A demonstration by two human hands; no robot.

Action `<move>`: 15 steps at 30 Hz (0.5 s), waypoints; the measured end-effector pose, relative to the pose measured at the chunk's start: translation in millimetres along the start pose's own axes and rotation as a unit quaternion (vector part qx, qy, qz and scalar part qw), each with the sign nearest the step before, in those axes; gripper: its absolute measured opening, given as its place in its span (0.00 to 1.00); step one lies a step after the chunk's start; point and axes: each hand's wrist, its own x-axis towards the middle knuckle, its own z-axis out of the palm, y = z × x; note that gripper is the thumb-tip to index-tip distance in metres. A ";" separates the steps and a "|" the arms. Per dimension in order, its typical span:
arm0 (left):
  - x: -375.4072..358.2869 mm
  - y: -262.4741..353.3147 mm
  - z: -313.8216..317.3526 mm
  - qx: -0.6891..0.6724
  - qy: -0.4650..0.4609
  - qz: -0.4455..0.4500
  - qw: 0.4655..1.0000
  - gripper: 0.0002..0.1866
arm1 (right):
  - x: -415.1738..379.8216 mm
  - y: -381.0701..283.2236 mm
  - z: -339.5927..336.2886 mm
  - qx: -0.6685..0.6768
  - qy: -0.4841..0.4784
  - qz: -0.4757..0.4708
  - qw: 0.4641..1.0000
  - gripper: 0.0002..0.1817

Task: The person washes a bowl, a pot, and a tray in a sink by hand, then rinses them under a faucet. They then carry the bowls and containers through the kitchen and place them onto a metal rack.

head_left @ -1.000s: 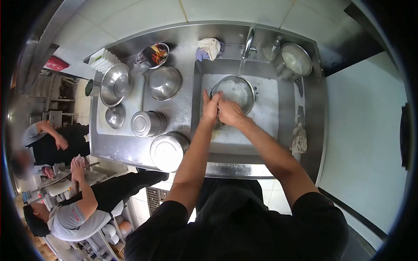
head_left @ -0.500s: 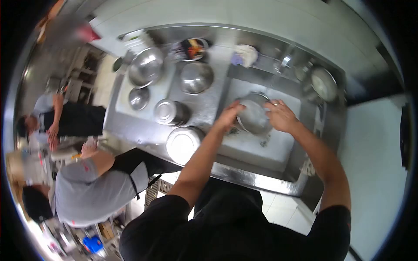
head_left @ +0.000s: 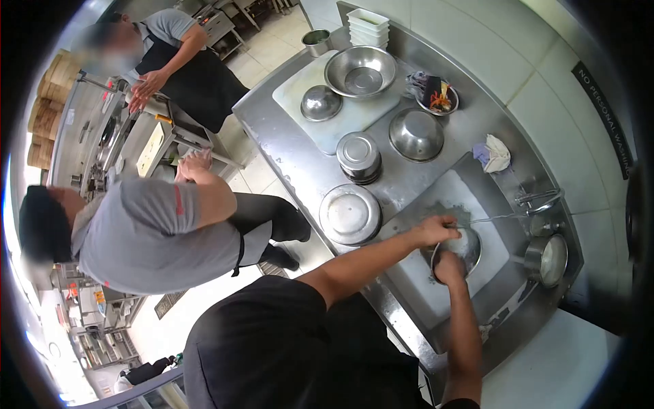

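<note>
A round metal bowl (head_left: 471,251) is tilted in the sink (head_left: 430,302), with whitish water in it. My left hand (head_left: 437,230) grips the bowl at its upper left rim, fingers bent. Reaching into the bowl is my right hand (head_left: 449,264); its fingers are mostly hidden and somewhat blurred. From the faucet (head_left: 541,200) a thin stream of water runs toward the bowl, close to my left fingertips.
Left of the sink, the metal counter bears an upturned bowl (head_left: 416,135), stacked lidded pots (head_left: 358,155), a large round lid (head_left: 350,214) and a wide basin (head_left: 360,71). A cloth (head_left: 492,153) lies behind the sink. Two people in grey shirts (head_left: 143,232) stand at left.
My view has turned left, bringing the co-workers further into sight. My right hand has moved from the bowl's right rim to inside it, and the bowl is now more tilted.
</note>
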 end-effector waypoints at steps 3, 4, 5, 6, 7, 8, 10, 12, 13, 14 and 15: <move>7.8 -31.7 12.9 -0.018 0.013 0.008 1.000 0.46 | 41.5 48.7 48.6 -0.074 0.073 0.143 0.984 0.15; 18.1 -45.9 19.4 -0.051 0.023 0.027 0.998 0.45 | 45.1 50.6 41.4 -0.047 0.116 0.148 0.981 0.14; 19.2 -46.6 24.4 -0.051 0.008 0.024 0.998 0.45 | 48.1 50.9 32.8 -0.021 0.154 0.151 0.976 0.14; 20.7 -46.3 24.5 -0.049 -0.002 0.023 0.999 0.45 | 51.7 47.1 25.4 0.006 0.194 0.150 0.969 0.14; 21.2 -46.5 23.0 -0.046 -0.013 0.021 0.999 0.45 | 54.0 49.7 30.0 0.071 0.248 0.093 0.962 0.15; 19.2 -46.0 22.3 -0.037 -0.006 0.018 0.999 0.45 | 59.3 45.7 39.6 0.206 0.274 0.061 0.937 0.16; 16.7 -42.1 22.4 -0.017 0.003 0.014 1.000 0.43 | 79.3 45.9 70.4 0.462 0.317 -0.003 0.829 0.18; 20.9 -51.1 19.1 -0.013 0.032 -0.009 0.999 0.42 | 74.2 32.4 73.6 0.542 0.179 0.010 0.821 0.20; 24.9 -55.5 18.0 -0.011 0.049 -0.020 0.999 0.42 | 63.3 25.0 65.2 0.561 0.098 0.031 0.821 0.20; 24.7 -55.8 21.5 -0.008 0.067 -0.034 0.997 0.40 | 49.0 17.1 51.5 0.577 0.015 0.051 0.815 0.21; 23.0 -55.8 24.6 -0.006 0.088 -0.048 0.995 0.38 | 39.5 13.9 39.4 0.622 -0.035 0.046 0.781 0.19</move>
